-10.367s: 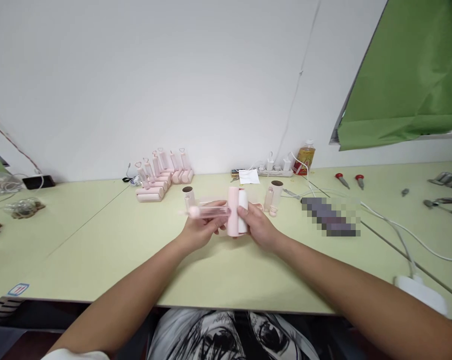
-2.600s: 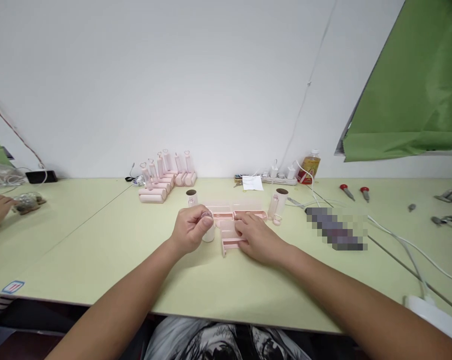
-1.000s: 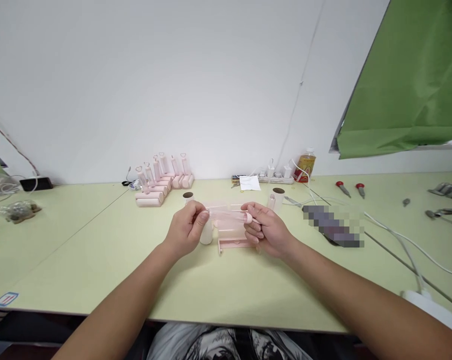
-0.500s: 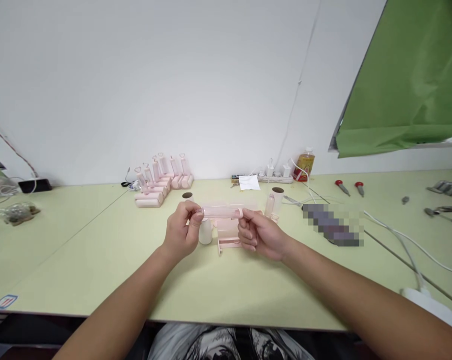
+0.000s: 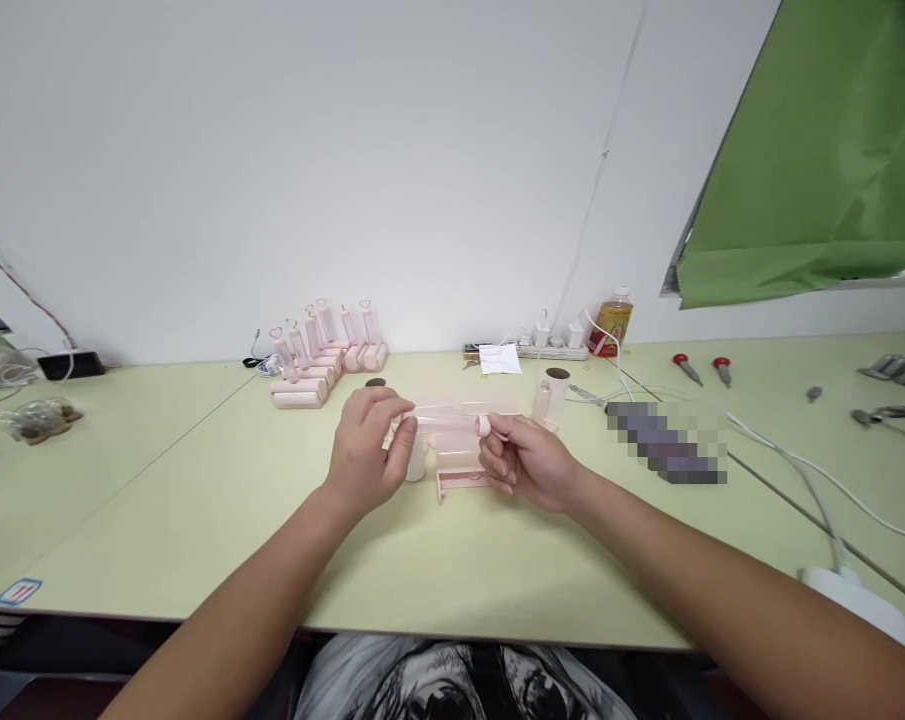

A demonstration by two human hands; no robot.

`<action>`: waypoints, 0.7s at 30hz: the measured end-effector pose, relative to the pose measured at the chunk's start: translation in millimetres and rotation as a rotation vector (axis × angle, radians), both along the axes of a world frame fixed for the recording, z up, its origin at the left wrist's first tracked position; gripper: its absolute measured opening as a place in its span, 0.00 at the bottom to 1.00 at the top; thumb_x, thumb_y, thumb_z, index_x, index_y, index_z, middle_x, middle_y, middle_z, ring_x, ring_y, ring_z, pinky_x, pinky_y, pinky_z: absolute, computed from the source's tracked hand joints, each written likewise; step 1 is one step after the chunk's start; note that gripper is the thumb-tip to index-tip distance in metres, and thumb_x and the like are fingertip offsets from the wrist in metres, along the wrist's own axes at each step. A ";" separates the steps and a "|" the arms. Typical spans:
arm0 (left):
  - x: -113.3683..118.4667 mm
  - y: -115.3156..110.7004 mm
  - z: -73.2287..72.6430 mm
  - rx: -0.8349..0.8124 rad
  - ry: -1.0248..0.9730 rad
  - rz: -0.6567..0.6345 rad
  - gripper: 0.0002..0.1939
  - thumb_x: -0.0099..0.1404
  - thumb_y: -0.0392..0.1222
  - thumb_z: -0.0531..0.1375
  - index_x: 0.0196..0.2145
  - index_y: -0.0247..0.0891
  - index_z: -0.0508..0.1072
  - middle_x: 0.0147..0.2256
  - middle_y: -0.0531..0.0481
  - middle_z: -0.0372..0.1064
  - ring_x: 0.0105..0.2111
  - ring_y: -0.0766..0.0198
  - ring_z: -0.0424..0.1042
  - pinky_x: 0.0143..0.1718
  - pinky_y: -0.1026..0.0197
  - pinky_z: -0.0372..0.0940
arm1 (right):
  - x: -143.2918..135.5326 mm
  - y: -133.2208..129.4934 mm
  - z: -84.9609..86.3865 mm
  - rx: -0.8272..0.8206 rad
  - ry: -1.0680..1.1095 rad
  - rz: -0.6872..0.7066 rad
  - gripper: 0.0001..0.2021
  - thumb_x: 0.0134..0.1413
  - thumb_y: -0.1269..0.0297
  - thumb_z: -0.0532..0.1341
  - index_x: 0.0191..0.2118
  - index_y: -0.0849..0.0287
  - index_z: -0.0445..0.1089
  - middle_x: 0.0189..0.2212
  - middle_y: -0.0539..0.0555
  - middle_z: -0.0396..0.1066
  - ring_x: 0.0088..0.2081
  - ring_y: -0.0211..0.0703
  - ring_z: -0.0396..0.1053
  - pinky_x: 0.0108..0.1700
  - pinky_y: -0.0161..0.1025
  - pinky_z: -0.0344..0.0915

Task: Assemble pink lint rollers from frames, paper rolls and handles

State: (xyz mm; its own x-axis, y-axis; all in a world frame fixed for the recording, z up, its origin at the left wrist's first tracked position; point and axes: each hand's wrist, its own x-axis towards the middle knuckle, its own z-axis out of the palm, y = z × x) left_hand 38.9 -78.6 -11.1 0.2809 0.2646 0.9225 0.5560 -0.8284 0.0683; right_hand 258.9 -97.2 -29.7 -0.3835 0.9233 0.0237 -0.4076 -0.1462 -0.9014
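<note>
Between my hands, level above the table, is a clear pinkish tube (image 5: 446, 421) with a pale pink end piece (image 5: 483, 425). My left hand (image 5: 362, 455) pinches the tube's left end between thumb and fingers. On the right, my right hand (image 5: 531, 462) grips the pink end piece, its other fingers curled in. Below the tube lie a pink cylindrical part (image 5: 456, 447) and a pink open holder (image 5: 463, 480). A white roll (image 5: 417, 462) stands beside them, partly hidden by my left hand.
Several pink rollers with upright clear handles (image 5: 321, 345) stand at the back left. A hollow roll (image 5: 559, 383) and a small clear tube (image 5: 542, 402) stand right of my hands. Farther off are a power strip (image 5: 553, 350), a bottle (image 5: 612, 322), red-handled screwdrivers (image 5: 687, 368) and a cable (image 5: 797, 470).
My left hand's fingers have shifted and straightened a little at the tube's left end. The right hand has turned slightly, showing more of the pink end piece.
</note>
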 end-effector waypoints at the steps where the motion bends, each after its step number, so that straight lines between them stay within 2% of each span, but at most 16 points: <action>1: 0.8 -3.1 1.8 0.020 0.063 0.033 0.07 0.64 0.35 0.57 0.40 0.38 0.68 0.38 0.45 0.68 0.41 0.58 0.67 0.42 0.53 0.61 | -1.6 -1.0 -1.4 0.013 -0.034 0.001 0.21 0.56 0.53 0.59 0.18 0.60 0.63 0.11 0.48 0.62 0.12 0.32 0.53 0.15 0.32 0.57; 4: 5.0 -14.2 5.8 -0.017 0.304 0.080 0.07 0.65 0.40 0.57 0.41 0.39 0.70 0.38 0.46 0.71 0.39 0.58 0.69 0.44 0.51 0.58 | -5.8 -4.4 -6.1 0.023 -0.117 0.066 0.21 0.55 0.51 0.59 0.19 0.61 0.64 0.12 0.50 0.65 0.12 0.32 0.55 0.14 0.32 0.57; 7: 10.8 -23.7 7.4 -0.144 0.544 0.106 0.11 0.67 0.46 0.54 0.43 0.38 0.70 0.36 0.47 0.72 0.35 0.59 0.69 0.40 0.54 0.58 | -7.1 -6.4 -9.0 0.059 -0.187 0.120 0.21 0.55 0.51 0.59 0.19 0.61 0.64 0.11 0.49 0.65 0.11 0.32 0.55 0.15 0.32 0.58; 10: 15.8 -29.2 6.8 -0.254 0.669 0.173 0.12 0.69 0.46 0.51 0.42 0.37 0.69 0.34 0.47 0.71 0.34 0.58 0.69 0.35 0.56 0.58 | -4.8 -5.9 -9.1 0.148 -0.304 0.101 0.22 0.56 0.51 0.58 0.18 0.61 0.64 0.10 0.49 0.64 0.11 0.32 0.56 0.15 0.31 0.55; 14: 18.8 -32.8 3.4 -0.341 0.700 0.146 0.12 0.70 0.47 0.48 0.39 0.38 0.66 0.34 0.47 0.69 0.32 0.59 0.69 0.29 0.60 0.56 | 0.2 -4.7 -7.5 0.255 -0.402 0.100 0.22 0.56 0.52 0.57 0.17 0.61 0.63 0.09 0.48 0.63 0.12 0.32 0.57 0.16 0.30 0.50; 17: 19.5 -33.3 -0.1 -0.445 0.673 0.130 0.15 0.70 0.51 0.48 0.37 0.38 0.65 0.31 0.50 0.69 0.28 0.61 0.68 0.24 0.62 0.51 | 2.1 -5.1 -8.5 0.309 -0.384 0.137 0.22 0.56 0.53 0.56 0.17 0.61 0.62 0.09 0.48 0.62 0.13 0.32 0.56 0.17 0.31 0.50; 21: 20.4 -31.7 -2.9 -0.565 0.592 0.074 0.17 0.68 0.55 0.49 0.35 0.39 0.65 0.26 0.52 0.67 0.24 0.63 0.65 0.23 0.63 0.49 | 0.5 -5.4 -12.6 0.324 -0.327 0.173 0.21 0.56 0.55 0.58 0.17 0.61 0.63 0.09 0.48 0.62 0.14 0.33 0.57 0.18 0.31 0.51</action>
